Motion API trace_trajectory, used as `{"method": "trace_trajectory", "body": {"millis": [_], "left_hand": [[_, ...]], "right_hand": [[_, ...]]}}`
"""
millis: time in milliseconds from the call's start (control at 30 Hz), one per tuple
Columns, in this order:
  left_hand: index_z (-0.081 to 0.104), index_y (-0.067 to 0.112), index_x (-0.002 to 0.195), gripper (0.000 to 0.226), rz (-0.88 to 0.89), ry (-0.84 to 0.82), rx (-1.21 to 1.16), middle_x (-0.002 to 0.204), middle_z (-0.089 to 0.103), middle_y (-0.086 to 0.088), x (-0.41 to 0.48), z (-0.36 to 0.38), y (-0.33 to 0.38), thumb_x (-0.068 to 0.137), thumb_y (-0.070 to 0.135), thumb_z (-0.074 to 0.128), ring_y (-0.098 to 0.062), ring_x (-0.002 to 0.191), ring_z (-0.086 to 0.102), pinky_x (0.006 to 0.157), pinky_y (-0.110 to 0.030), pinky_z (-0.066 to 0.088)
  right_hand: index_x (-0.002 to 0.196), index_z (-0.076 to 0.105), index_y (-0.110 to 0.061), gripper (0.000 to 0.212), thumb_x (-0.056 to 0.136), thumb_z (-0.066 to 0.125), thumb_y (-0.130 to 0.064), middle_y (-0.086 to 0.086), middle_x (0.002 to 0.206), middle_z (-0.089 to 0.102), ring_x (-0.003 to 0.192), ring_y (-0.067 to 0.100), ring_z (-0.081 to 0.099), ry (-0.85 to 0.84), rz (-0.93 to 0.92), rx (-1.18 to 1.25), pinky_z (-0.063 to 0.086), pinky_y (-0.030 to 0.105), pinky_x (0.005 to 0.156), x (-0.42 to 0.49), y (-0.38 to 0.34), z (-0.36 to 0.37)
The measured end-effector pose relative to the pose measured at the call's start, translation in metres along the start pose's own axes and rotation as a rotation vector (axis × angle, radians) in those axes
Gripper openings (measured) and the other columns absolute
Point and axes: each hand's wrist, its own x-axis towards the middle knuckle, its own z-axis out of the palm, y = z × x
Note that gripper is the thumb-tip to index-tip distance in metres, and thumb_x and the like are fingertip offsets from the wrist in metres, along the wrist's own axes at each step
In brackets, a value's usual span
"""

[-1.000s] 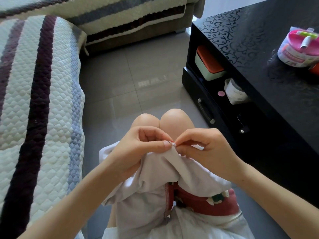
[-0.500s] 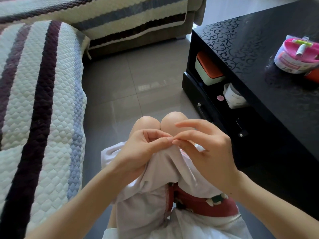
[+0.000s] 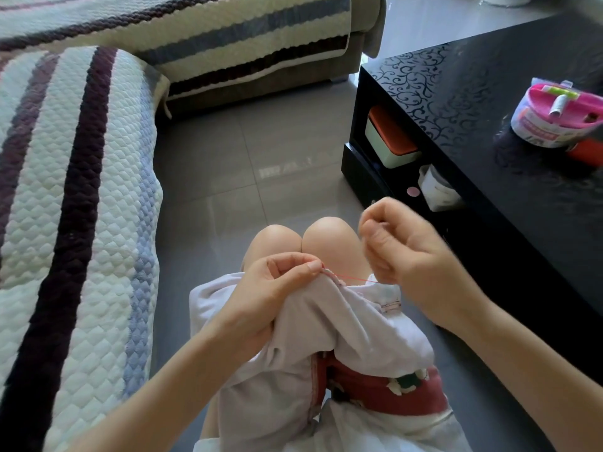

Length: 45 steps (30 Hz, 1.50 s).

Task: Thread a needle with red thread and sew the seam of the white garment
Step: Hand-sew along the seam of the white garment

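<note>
While the garment (image 3: 342,324) is pinched by the left hand (image 3: 267,288), red thread (image 3: 352,278) just above it is held taut by the right hand (image 3: 411,256).

There are two hands (image 3: 270,288) (image 3: 411,256), one white garment (image 3: 326,321), one red thread (image 3: 352,278), two knees (image 3: 277,239) (image 3: 329,236), one black desk (image 3: 489,109), one pink tub (image 3: 561,115), one orange-lidded box (image 3: 391,138) and two striped quilts (image 3: 81,190) (image 3: 228,27).

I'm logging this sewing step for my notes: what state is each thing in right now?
Left hand: pinches the garment's seam.
Right hand: fingers curled, holds the thread out from the seam.
Thread: taut between seam and right hand.
Garment: bunched on the lap.
Needle: too small to tell.
Orange-lidded box: shut, on the shelf of the table.
Pink kit: on the tabletop; open or shut unclear.
</note>
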Motion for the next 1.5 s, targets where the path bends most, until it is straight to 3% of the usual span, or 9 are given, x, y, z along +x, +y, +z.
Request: {"method": "trace_trajectory", "body": {"millis": [133, 200, 433, 800, 1100, 1200, 1300, 1400, 1500], "left_hand": [[0.07, -0.002, 0.088, 0.023, 0.027, 0.029, -0.028, 0.09, 0.073, -0.017, -0.001, 0.003, 0.0, 0.081, 0.018, 0.061, -0.017, 0.084, 0.069, 0.074, -0.022, 0.055], [0.073, 0.007, 0.084, 0.019, 0.035, 0.05, -0.034, 0.089, 0.074, -0.013, -0.001, 0.003, -0.001, 0.078, 0.022, 0.063, -0.016, 0.085, 0.068, 0.076, -0.023, 0.055], [0.072, 0.009, 0.087, 0.018, 0.12, 0.086, -0.006, 0.087, 0.073, -0.007, -0.002, 0.003, -0.004, 0.076, 0.021, 0.065, -0.014, 0.087, 0.067, 0.081, -0.025, 0.053], [0.066, -0.001, 0.086, 0.018, 0.134, 0.003, 0.064, 0.073, 0.072, -0.004, -0.007, 0.0, 0.002, 0.072, 0.009, 0.068, -0.011, 0.072, 0.066, 0.067, -0.015, 0.051], [0.068, 0.0, 0.077, 0.009, 0.141, 0.072, 0.122, 0.069, 0.072, -0.004, -0.004, 0.001, 0.003, 0.072, 0.007, 0.071, -0.007, 0.068, 0.066, 0.066, -0.015, 0.051], [0.073, 0.003, 0.077, 0.015, 0.16, 0.076, 0.165, 0.079, 0.07, -0.023, -0.004, 0.0, 0.005, 0.069, 0.013, 0.081, -0.02, 0.08, 0.063, 0.077, -0.028, 0.048], [0.076, 0.008, 0.077, 0.012, 0.21, 0.117, 0.223, 0.089, 0.067, -0.029, -0.002, -0.001, 0.007, 0.07, 0.018, 0.074, -0.029, 0.085, 0.061, 0.084, -0.043, 0.047], [0.074, 0.005, 0.078, 0.022, 0.252, 0.149, 0.285, 0.092, 0.065, -0.029, 0.001, 0.001, 0.014, 0.067, 0.023, 0.077, -0.038, 0.091, 0.064, 0.092, -0.053, 0.048], [0.07, -0.002, 0.08, 0.026, 0.206, 0.152, 0.29, 0.089, 0.068, -0.025, 0.005, 0.001, 0.024, 0.064, 0.019, 0.07, -0.024, 0.078, 0.067, 0.082, -0.039, 0.052]], "right_hand": [[0.094, 0.062, -0.006, 0.021, 0.088, 0.062, -0.026, -0.001, 0.066, 0.058, 0.056, 0.016, 0.051, -0.113, 0.069, -0.09, 0.043, 0.025, 0.054, -0.001, 0.01, 0.018], [0.093, 0.068, -0.009, 0.029, 0.084, 0.069, -0.037, 0.007, 0.062, 0.047, 0.052, 0.013, 0.039, -0.134, 0.133, -0.097, 0.032, 0.022, 0.048, -0.002, 0.011, 0.021], [0.076, 0.065, -0.001, 0.011, 0.086, 0.063, 0.0, -0.009, 0.048, 0.05, 0.039, 0.0, 0.04, -0.03, 0.277, 0.191, 0.03, 0.009, 0.041, -0.002, 0.009, 0.019], [0.06, 0.059, -0.014, 0.035, 0.09, 0.052, 0.003, -0.011, 0.042, 0.037, 0.039, 0.005, 0.027, -0.04, 0.309, 0.137, 0.022, 0.017, 0.041, 0.008, 0.001, 0.011], [0.088, 0.063, 0.001, 0.019, 0.086, 0.059, -0.018, -0.017, 0.049, 0.052, 0.04, 0.001, 0.03, -0.141, 0.273, 0.102, 0.024, 0.013, 0.042, 0.005, -0.004, 0.007], [0.094, 0.07, -0.004, 0.028, 0.077, 0.072, -0.027, 0.019, 0.073, 0.067, 0.052, 0.022, 0.06, -0.131, 0.267, 0.07, 0.044, 0.016, 0.058, 0.003, 0.0, 0.01], [0.083, 0.075, -0.016, 0.023, 0.072, 0.08, -0.035, 0.047, 0.093, 0.053, 0.089, 0.058, 0.054, -0.088, 0.234, -0.019, 0.048, 0.047, 0.079, 0.003, 0.007, 0.013], [0.087, 0.075, -0.013, 0.021, 0.074, 0.077, -0.03, 0.025, 0.067, 0.058, 0.055, 0.031, 0.053, -0.075, 0.21, -0.007, 0.046, 0.027, 0.063, 0.004, 0.008, 0.011], [0.1, 0.072, -0.014, 0.025, 0.077, 0.078, -0.021, -0.012, 0.046, 0.035, 0.042, 0.002, 0.035, -0.142, 0.261, -0.093, 0.029, 0.011, 0.049, 0.005, 0.01, 0.01]]}}
